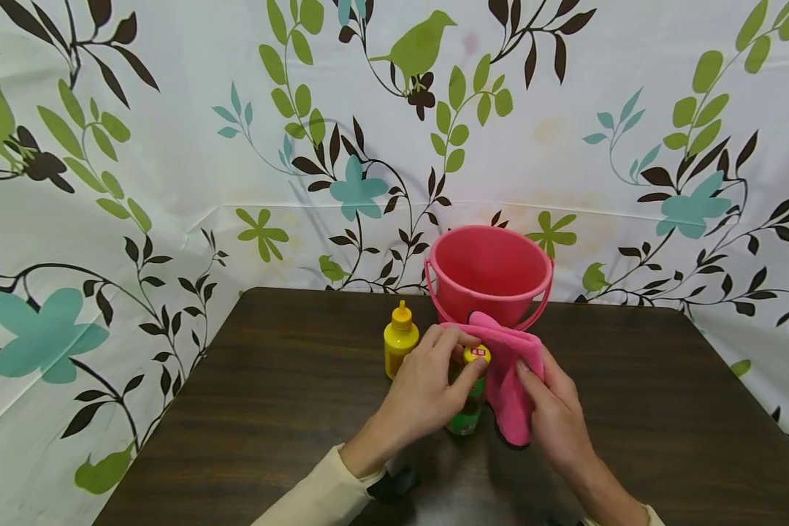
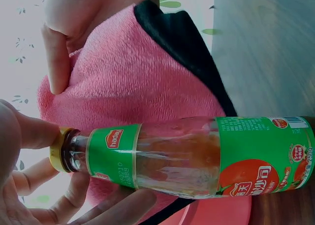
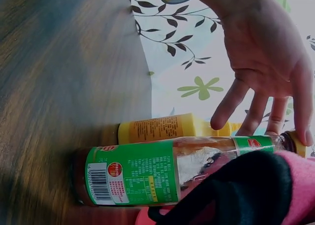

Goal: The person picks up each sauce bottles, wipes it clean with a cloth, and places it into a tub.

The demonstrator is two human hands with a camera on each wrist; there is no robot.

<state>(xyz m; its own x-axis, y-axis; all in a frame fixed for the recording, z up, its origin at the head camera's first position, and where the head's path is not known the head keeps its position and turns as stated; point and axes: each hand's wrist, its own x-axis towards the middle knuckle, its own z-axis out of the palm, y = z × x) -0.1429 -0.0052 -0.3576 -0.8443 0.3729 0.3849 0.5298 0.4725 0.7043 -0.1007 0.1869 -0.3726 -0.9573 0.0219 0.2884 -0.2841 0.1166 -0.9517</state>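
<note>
A glass sauce bottle with green labels and a yellow cap stands upright on the table. My left hand pinches the cap between thumb and fingers. In the left wrist view the other fingers spread alongside the bottle's neck. My right hand grips a pink cloth with dark edging, thumb on its near face. The cloth hangs right beside the bottle and overlaps its glass in the right wrist view. Reddish residue shows inside the bottle.
A yellow squeeze bottle with a pointed nozzle stands left of the sauce bottle. Behind the cloth is a pink bucket with its handle lowered. The dark wooden table meets a leaf-patterned curtain at the back.
</note>
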